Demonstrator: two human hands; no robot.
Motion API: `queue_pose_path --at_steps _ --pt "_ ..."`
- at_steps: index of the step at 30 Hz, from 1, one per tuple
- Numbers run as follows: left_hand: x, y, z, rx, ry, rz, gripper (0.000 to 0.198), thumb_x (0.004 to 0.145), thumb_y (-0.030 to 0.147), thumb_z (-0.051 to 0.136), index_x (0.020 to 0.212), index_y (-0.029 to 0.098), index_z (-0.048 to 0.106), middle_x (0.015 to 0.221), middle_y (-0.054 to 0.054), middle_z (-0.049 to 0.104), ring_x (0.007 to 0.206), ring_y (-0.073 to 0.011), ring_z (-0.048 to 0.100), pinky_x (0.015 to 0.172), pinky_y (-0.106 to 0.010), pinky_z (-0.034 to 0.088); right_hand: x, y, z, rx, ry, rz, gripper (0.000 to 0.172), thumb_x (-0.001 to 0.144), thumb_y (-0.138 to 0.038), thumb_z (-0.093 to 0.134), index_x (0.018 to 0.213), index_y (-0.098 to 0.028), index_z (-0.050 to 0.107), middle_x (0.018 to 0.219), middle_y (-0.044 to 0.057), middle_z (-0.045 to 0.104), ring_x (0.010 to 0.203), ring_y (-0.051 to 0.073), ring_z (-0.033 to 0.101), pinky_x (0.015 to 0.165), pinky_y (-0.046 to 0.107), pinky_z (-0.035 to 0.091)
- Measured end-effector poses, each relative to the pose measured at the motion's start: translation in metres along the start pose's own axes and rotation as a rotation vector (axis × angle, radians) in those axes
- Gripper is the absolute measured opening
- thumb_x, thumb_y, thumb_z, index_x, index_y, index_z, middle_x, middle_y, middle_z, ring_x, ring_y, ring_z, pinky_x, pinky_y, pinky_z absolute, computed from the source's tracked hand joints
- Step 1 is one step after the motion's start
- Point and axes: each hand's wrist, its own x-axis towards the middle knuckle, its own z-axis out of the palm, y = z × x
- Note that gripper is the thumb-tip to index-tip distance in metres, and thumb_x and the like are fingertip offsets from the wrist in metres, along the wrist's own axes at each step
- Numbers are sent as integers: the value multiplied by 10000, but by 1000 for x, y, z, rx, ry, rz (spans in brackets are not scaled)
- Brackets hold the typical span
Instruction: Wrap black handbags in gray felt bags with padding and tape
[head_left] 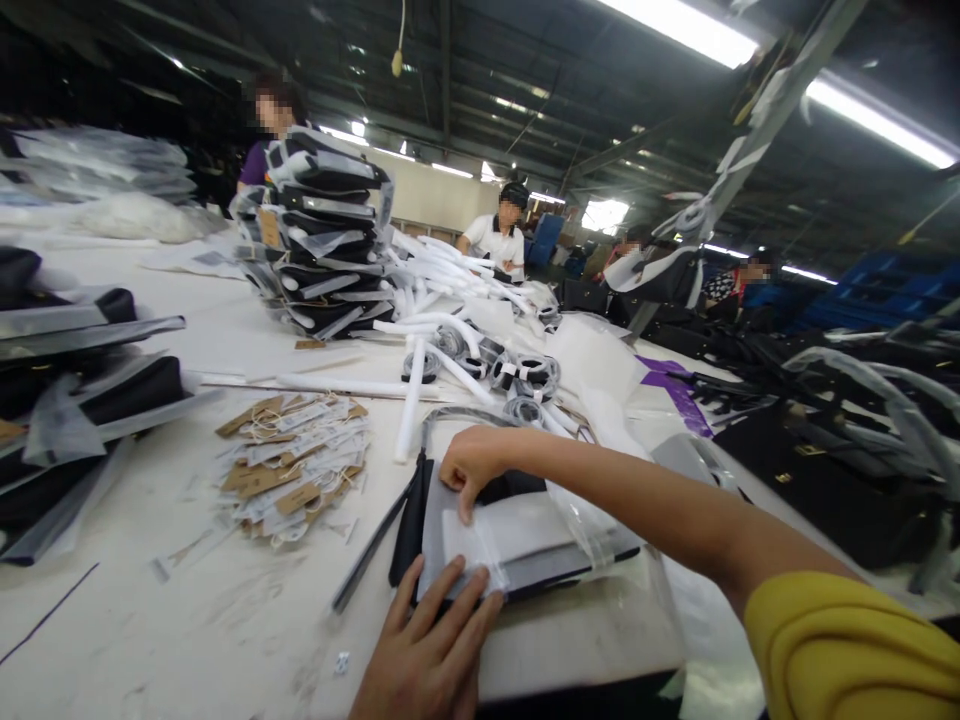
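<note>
A black handbag point(409, 525) lies on its side on the table in front of me, covered by a whitish translucent wrapping sheet point(517, 530). My left hand point(435, 640) rests on the bag's near edge, fingers spread flat over the sheet. Across the bag reaches my right hand point(476, 465), its fingers curled closed and the thumb pointing down against the sheet. Whether something is inside those curled fingers is hidden. A dark strap point(375, 540) sticks out to the left of the bag, and a wrapped handle point(465, 412) arches behind it.
Brown and white hang tags point(300, 465) lie heaped left of the bag. Wrapped black bags are stacked point(330, 240) behind them, with more bags point(82, 400) far left. White foam tubes point(409, 400) and coiled straps point(532, 375) lie beyond. Black bags point(810, 480) cover the right; co-workers stand behind.
</note>
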Motion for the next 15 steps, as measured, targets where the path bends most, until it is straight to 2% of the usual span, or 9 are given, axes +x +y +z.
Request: queue_pose_path --at_steps 3,6,8,9,11,13,15 --pt "-2 -1 6 16 49 22 414 891 264 525 1290 244 632 1365 29 611 1333 -236 458 1244 -500 97 -10 13 0 99 136 110 323 664 -429 872 742 -168 698 648 -46 659 608 113 567 579 217 353" --pt "-2 0 3 50 32 29 403 894 261 549 1288 264 633 1373 49 603 1326 -227 466 1248 -491 93 -30 9 5 141 288 187 277 843 -339 734 1028 -134 712 931 57 741 838 166 674 741 237 463" --pt "-2 1 0 56 4 9 410 890 294 595 1299 278 623 1381 61 595 1319 -225 473 1250 -482 90 -45 -1 15 168 374 221 452 901 -375 659 1276 -126 616 1195 131 689 1065 214 655 892 289 479" --pt "-2 2 -1 55 1 -3 414 886 308 617 1300 287 621 1379 66 596 1313 -223 479 1251 -479 90 -52 -7 22 193 391 213 598 881 -429 674 1383 -137 535 1323 149 620 1177 239 607 970 315 460" --pt "-2 4 0 54 21 -23 403 883 311 644 1285 302 630 1360 74 610 1300 -214 493 1252 -478 96 -62 -16 36 271 373 178 937 749 -531 776 1515 -175 369 1497 145 457 1340 289 474 1100 360 380" --pt "-2 6 1 52 31 -37 391 881 313 658 1272 311 638 1340 74 626 1295 -203 500 1253 -474 106 -65 -20 49 371 325 185 1175 620 -550 853 1564 -201 247 1541 137 393 1394 329 396 1162 407 304" --pt "-2 6 3 46 41 -53 381 878 313 665 1258 314 647 1318 68 642 1293 -193 505 1253 -467 118 -63 -18 57 449 299 232 1246 587 -527 874 1578 -212 188 1511 134 440 1378 337 413 1168 432 290"
